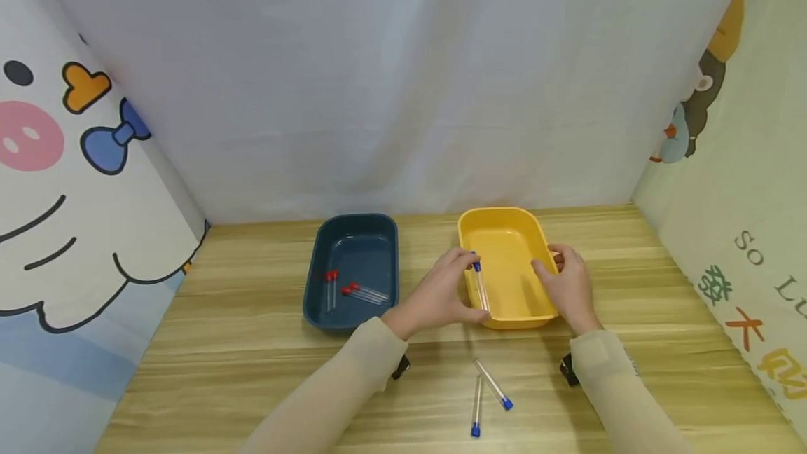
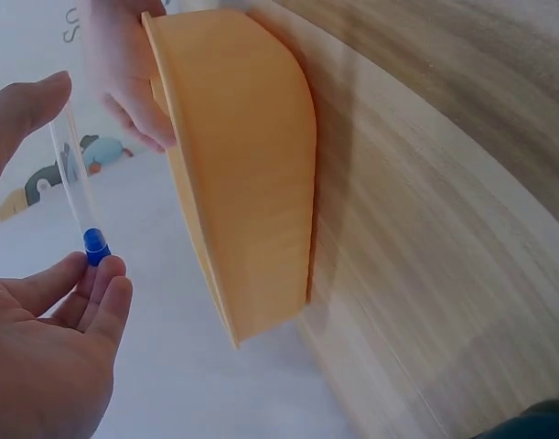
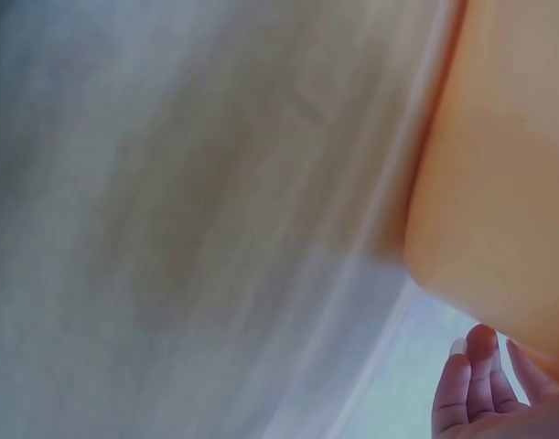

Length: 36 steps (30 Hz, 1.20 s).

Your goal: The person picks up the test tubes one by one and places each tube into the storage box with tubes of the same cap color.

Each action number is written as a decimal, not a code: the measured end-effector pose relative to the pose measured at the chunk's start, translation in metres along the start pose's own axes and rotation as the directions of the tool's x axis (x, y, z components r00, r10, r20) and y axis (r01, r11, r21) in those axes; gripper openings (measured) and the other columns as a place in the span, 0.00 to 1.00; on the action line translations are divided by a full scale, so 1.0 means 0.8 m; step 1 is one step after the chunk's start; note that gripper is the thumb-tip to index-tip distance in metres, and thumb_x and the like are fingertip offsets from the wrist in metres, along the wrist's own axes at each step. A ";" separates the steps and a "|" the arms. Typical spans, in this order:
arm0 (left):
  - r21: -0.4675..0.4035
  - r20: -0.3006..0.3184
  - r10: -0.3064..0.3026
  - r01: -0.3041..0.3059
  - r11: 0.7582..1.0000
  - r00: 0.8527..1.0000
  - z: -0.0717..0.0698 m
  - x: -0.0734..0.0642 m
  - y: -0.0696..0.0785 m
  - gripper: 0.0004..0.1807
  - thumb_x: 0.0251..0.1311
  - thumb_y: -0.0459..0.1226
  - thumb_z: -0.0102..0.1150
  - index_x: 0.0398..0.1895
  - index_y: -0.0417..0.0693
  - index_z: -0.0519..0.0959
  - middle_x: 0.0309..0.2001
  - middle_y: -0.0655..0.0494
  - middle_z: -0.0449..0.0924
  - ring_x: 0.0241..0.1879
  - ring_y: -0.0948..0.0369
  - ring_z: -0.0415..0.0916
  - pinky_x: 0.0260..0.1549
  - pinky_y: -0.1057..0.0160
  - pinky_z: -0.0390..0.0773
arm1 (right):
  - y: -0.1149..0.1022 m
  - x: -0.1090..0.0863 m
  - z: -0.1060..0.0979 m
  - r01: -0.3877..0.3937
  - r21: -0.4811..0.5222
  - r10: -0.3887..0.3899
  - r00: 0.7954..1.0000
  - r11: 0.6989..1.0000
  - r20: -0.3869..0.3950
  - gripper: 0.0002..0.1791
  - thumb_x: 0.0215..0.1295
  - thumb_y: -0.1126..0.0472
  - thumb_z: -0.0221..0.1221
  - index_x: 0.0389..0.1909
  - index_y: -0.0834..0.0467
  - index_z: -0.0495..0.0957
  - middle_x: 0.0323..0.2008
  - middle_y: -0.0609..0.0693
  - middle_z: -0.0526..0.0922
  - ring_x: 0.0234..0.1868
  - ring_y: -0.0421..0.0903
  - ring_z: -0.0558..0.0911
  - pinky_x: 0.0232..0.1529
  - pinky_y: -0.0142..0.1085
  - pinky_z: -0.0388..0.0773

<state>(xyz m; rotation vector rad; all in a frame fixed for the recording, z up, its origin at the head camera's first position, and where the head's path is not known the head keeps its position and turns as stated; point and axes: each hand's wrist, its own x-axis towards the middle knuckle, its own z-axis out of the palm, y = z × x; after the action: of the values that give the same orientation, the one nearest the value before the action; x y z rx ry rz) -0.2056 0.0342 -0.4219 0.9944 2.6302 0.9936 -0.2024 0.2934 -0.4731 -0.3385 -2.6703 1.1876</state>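
My left hand holds a clear test tube with a blue cap over the left side of a yellow plastic tray. In the left wrist view the thumb is at the tube's clear end and the fingertips are at its blue cap. My right hand grips the tray's right rim, thumb over the inside and fingers outside. The right wrist view shows those fingers beside the tray wall. Two more blue-capped test tubes, one angled and one nearly straight, lie on the table before the tray.
A dark blue tray stands left of the yellow one, with several red-capped test tubes lying in it. Both trays sit near the back of the wooden table. A pale curtain hangs behind, and printed panels flank the sides.
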 end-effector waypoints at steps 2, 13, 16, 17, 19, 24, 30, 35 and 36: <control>-0.006 0.005 0.005 -0.005 1.000 1.000 0.000 0.005 0.000 0.50 0.51 0.48 0.80 0.74 0.40 0.66 0.69 0.48 0.68 0.65 0.53 0.71 0.68 0.58 0.74 | 0.001 0.000 0.000 0.002 0.007 -0.002 1.000 1.000 0.005 0.30 0.74 0.55 0.59 0.70 0.68 0.68 0.56 0.70 0.76 0.54 0.63 0.75 0.53 0.53 0.74; 0.018 0.037 0.052 -0.053 0.998 0.998 0.012 0.031 -0.009 0.48 0.51 0.49 0.80 0.72 0.38 0.68 0.68 0.47 0.70 0.64 0.52 0.72 0.68 0.59 0.74 | 0.006 0.001 0.000 -0.032 0.080 0.030 0.999 0.996 0.032 0.27 0.76 0.59 0.57 0.71 0.65 0.68 0.57 0.71 0.76 0.58 0.64 0.78 0.55 0.51 0.77; 0.041 0.052 0.065 -0.067 0.997 0.997 0.015 0.041 -0.009 0.48 0.52 0.50 0.79 0.73 0.38 0.68 0.69 0.46 0.69 0.66 0.53 0.71 0.69 0.58 0.73 | 0.006 0.000 -0.002 -0.047 0.096 0.044 0.998 0.994 0.034 0.24 0.77 0.61 0.54 0.70 0.64 0.69 0.58 0.70 0.76 0.58 0.63 0.78 0.55 0.47 0.76; 0.048 0.057 0.066 -0.069 0.996 0.996 0.016 0.044 -0.009 0.48 0.53 0.50 0.79 0.73 0.39 0.68 0.70 0.46 0.69 0.66 0.53 0.70 0.69 0.59 0.73 | 0.007 0.000 -0.003 -0.052 0.104 0.048 0.998 0.993 0.035 0.24 0.77 0.62 0.53 0.70 0.63 0.69 0.58 0.70 0.76 0.57 0.63 0.78 0.54 0.45 0.76; 0.055 0.068 0.063 -0.067 0.996 0.996 0.018 0.050 -0.008 0.48 0.53 0.50 0.79 0.74 0.40 0.67 0.70 0.47 0.69 0.66 0.53 0.70 0.69 0.58 0.73 | 0.007 0.000 -0.004 -0.060 0.117 0.056 0.998 0.991 0.036 0.24 0.77 0.62 0.53 0.70 0.63 0.70 0.58 0.69 0.76 0.56 0.61 0.77 0.51 0.40 0.74; 0.058 0.099 0.057 -0.063 0.996 0.993 0.023 0.065 -0.006 0.48 0.54 0.50 0.78 0.75 0.42 0.67 0.70 0.49 0.69 0.66 0.54 0.70 0.69 0.58 0.73 | 0.011 0.000 -0.008 -0.065 0.146 0.061 0.998 0.987 0.033 0.24 0.77 0.60 0.55 0.70 0.61 0.72 0.56 0.66 0.77 0.51 0.53 0.77 0.43 0.24 0.70; 0.076 0.117 0.058 -0.068 0.995 0.991 0.030 0.080 -0.007 0.48 0.54 0.50 0.78 0.75 0.42 0.67 0.70 0.49 0.69 0.67 0.53 0.69 0.69 0.57 0.73 | 0.020 0.001 -0.014 -0.045 0.171 0.038 0.998 0.984 0.045 0.24 0.75 0.62 0.56 0.70 0.60 0.73 0.54 0.63 0.78 0.44 0.40 0.75 0.40 0.20 0.72; 0.107 0.140 0.049 -0.064 0.992 0.989 0.034 0.088 -0.008 0.49 0.54 0.51 0.78 0.75 0.43 0.67 0.70 0.50 0.70 0.67 0.54 0.70 0.68 0.59 0.73 | 0.024 0.001 -0.017 -0.017 0.174 0.008 0.999 0.985 0.051 0.24 0.75 0.63 0.57 0.69 0.61 0.74 0.53 0.64 0.79 0.41 0.33 0.75 0.41 0.19 0.73; 0.117 0.146 0.049 -0.067 0.991 0.988 0.034 0.089 -0.007 0.49 0.54 0.52 0.78 0.75 0.43 0.66 0.69 0.50 0.70 0.66 0.55 0.70 0.68 0.60 0.73 | 0.025 0.001 -0.017 -0.017 0.173 0.008 0.999 0.985 0.052 0.24 0.75 0.63 0.57 0.69 0.62 0.74 0.53 0.64 0.79 0.41 0.33 0.75 0.41 0.18 0.73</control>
<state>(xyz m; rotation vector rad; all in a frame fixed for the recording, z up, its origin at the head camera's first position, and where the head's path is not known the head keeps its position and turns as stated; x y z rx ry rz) -0.2533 0.0913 -0.4408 1.1302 2.5825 0.7504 -0.1966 0.3159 -0.4789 -0.3003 -2.5848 1.4392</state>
